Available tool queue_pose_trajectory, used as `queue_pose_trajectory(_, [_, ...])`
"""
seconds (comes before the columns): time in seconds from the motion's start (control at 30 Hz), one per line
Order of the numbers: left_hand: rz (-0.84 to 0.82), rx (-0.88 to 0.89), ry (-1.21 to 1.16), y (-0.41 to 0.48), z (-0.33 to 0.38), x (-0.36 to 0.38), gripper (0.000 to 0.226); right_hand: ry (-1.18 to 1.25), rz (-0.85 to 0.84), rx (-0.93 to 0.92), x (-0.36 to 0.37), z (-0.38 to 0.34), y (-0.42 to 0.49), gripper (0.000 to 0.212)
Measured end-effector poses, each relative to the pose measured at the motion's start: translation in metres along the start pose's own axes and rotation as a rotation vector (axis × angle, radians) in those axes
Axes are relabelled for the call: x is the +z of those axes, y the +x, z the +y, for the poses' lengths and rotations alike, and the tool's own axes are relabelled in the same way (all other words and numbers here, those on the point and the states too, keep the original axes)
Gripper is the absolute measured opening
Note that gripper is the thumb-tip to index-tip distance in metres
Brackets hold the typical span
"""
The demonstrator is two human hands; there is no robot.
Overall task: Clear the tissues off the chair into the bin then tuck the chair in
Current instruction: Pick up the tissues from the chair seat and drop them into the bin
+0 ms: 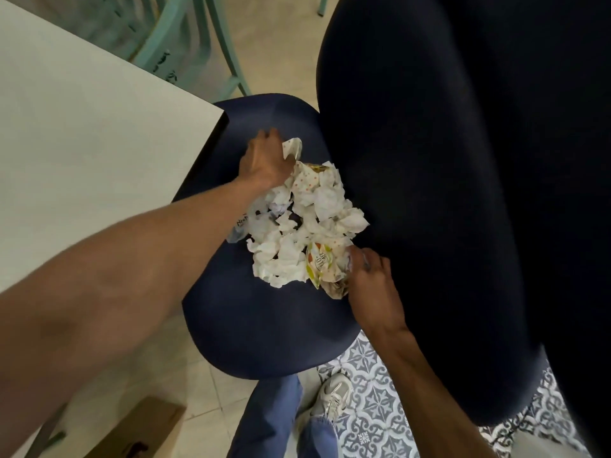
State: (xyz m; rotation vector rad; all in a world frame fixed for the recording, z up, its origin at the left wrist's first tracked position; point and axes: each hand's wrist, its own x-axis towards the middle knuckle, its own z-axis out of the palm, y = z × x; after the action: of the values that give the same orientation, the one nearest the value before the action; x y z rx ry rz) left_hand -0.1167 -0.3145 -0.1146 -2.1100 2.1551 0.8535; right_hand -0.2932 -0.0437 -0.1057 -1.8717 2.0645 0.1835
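Left hand point(264, 160), forearm foremost: grip curled on the far edge of the tissues point(307, 219). Right hand point(373, 279) pinches the near edge. The pile lies loose on the chair point(264, 325) seat. Risk: loose scraps drop to the floor when lifted. Bin not in view.

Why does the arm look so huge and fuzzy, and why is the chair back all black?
Head view: the wide-angle lens swells the left forearm, nearest the camera, and it looks slightly smeared; the tissues look sharper; the light is soft and dim, with no glare, so the dark chair back shows almost no detail.
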Motion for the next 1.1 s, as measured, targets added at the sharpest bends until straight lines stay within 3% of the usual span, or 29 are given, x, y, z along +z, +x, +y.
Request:
queue_pose_trajectory(0.17, [-0.051,0.008,-0.117,0.024,-0.008,0.017,0.054,0.237,0.225,0.094,-0.024,-0.005,-0.012,0.061])
queue_pose_trajectory(0.37, [0.005,0.100,-0.197,0.025,-0.004,0.030,0.029,0.436,0.289,0.091,-0.047,-0.012,-0.018,0.051])
queue_pose_trajectory(0.57, [0.181,-0.052,-0.372,0.000,0.003,0.019,0.028,0.579,0.350,0.114,-0.071,-0.025,-0.023,0.047])
queue_pose_trajectory(0.93, [0.331,-0.006,-0.532,-0.216,-0.012,-0.039,0.018,0.800,0.330,0.111,-0.128,-0.066,-0.074,0.046])
queue_pose_trajectory(1.1, [0.429,-0.109,-0.572,-0.331,-0.023,-0.056,0.015,0.748,0.244,0.033,-0.141,-0.083,-0.135,0.046])
